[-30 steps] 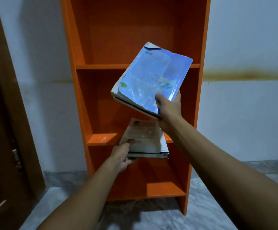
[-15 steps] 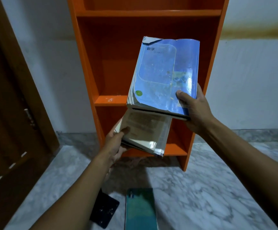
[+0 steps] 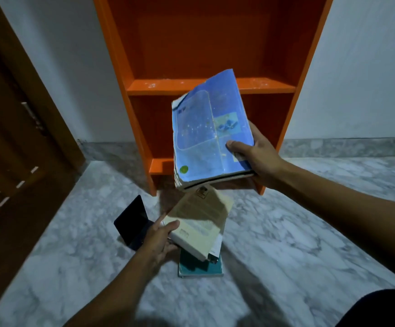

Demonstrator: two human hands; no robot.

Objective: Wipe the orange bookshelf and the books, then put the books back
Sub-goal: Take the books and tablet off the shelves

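The orange bookshelf [image 3: 210, 86] stands against the white wall, and its visible shelves hold no books. My right hand [image 3: 257, 156] grips a blue paperback book [image 3: 208, 138] by its lower right corner, in front of the lower shelves. My left hand [image 3: 161, 239] grips a cream-coloured book [image 3: 198, 223] low over the floor. A teal book [image 3: 200, 267] lies on the floor right under the cream one. A dark blue book [image 3: 132, 220] lies on the floor just left of my left hand.
The floor [image 3: 286, 244] is grey-white marble. A brown wooden door [image 3: 15, 138] fills the left side. A dark patch of clothing [image 3: 380, 308] shows at the bottom right corner.
Both hands have carried their books away from the shelf and downward. The cream book now hangs just over the teal book on the floor. The view has tilted toward the floor.
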